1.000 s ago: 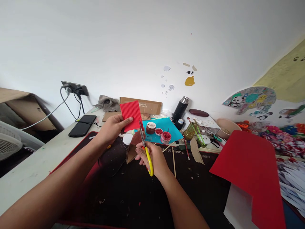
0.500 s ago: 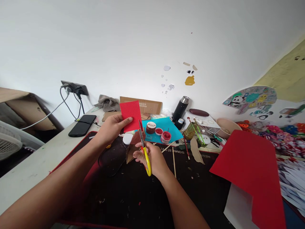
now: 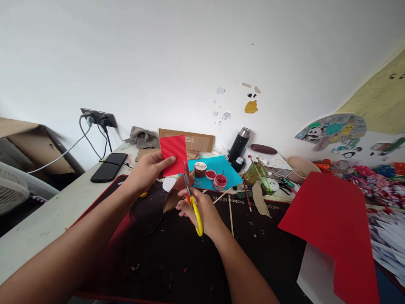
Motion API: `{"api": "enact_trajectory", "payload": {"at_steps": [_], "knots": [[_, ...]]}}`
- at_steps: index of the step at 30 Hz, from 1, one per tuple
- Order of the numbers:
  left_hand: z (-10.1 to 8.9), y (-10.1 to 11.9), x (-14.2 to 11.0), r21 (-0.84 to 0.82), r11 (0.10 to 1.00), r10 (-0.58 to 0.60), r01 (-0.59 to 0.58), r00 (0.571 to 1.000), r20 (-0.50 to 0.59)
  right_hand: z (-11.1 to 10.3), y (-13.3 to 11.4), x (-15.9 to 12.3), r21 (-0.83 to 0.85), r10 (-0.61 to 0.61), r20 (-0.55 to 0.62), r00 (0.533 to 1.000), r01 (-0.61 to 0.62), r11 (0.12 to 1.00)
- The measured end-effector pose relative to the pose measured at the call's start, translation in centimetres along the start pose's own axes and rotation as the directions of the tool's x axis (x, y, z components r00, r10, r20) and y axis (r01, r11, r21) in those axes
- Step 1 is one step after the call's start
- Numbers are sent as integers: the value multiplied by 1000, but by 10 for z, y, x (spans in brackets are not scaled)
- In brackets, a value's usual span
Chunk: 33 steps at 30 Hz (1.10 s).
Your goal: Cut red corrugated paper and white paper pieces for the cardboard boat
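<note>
Red card (image 3: 174,150), pinched in my left hand (image 3: 146,171).
My right hand (image 3: 202,207) grips scissors (image 3: 194,206) over the black mat's (image 3: 177,253) far edge.

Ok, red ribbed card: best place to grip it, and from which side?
Probably the lower left edge, coming from the left, as the left hand does, thumb on the ribbed face. The red ribbed card is thin and flat, so a pinch suits it; the scissors have their blades at its lower right, so avoid that side.
</note>
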<state>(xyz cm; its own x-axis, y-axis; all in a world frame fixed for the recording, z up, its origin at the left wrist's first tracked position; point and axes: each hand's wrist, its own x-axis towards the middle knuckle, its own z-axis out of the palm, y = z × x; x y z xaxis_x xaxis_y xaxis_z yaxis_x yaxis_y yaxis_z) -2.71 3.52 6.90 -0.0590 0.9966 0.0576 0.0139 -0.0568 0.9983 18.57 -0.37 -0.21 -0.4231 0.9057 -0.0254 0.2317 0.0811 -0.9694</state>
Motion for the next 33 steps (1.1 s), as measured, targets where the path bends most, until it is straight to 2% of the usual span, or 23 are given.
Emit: {"api": "enact_trajectory", "payload": {"at_steps": [10, 21, 28, 33], "knots": [[8, 4, -12, 171, 985, 31, -35, 999, 27, 3, 3, 1, 35, -9, -64, 998, 11, 999], [15, 7, -15, 146, 989, 16, -20, 999, 31, 4, 2, -1, 65, 5, -74, 997, -1, 998], [11, -5, -11, 159, 987, -16, 9, 999, 43, 3, -6, -2, 35, 29, -85, 996, -26, 999], [11, -11, -9, 167, 986, 15, -23, 999, 44, 3, -7, -3, 40, 46, -92, 995, -43, 998]]}}
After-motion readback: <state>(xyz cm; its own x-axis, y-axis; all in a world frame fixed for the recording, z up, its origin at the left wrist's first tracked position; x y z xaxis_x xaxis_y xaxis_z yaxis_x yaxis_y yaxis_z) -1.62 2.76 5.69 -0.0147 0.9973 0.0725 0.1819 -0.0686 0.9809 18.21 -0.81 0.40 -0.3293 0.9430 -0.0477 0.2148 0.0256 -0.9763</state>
